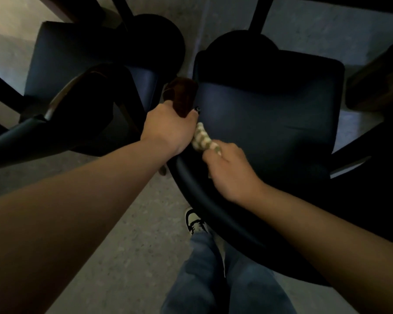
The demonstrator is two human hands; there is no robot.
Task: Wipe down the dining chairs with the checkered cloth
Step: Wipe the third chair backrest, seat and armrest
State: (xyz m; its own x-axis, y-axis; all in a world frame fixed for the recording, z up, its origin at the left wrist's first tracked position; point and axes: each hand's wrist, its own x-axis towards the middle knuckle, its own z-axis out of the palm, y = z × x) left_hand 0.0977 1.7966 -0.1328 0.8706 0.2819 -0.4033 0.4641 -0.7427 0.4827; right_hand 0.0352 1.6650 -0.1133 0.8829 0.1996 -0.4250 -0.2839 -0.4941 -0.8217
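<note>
Dark navy padded dining chair with curved upholstered backrest (pixel 266 123), right of two, seat facing the viewer under dim light; its brown wooden arm end (pixel 182 96) stands at the seat's near-left corner. Left hand (pixel 168 128): fingers curled round that wooden arm end, gripping it as a brace. Right hand (pixel 230 171): clenched on a bunched cream-and-olive checkered cloth (pixel 202 138), which shows between the two hands, lying against the backrest rim just beside the left wrist. Second dark navy padded chair (pixel 77 87), left, near the first with a strip of grey speckled concrete floor (pixel 132 234) between them; whether it has been wiped cannot be told. Also present: blue jeans (pixel 204 268) and a black-and-white sneaker (pixel 194 220) below the backrest. Condition and risk, as judgement: work appears to be on the rim near the arm joint, with the seat and left chair possibly outstanding. Cloth is wadded tight, so little fabric meets the surface; streaks or missed patches are likely unless it is spread flatter. Hands sit close together, so a stroke toward the arm may bump the left knuckles or snag cloth at the joint. Hard pressure against the braced arm could skid or tip the chair toward the near foot. Low light may hide unwiped areas.
</note>
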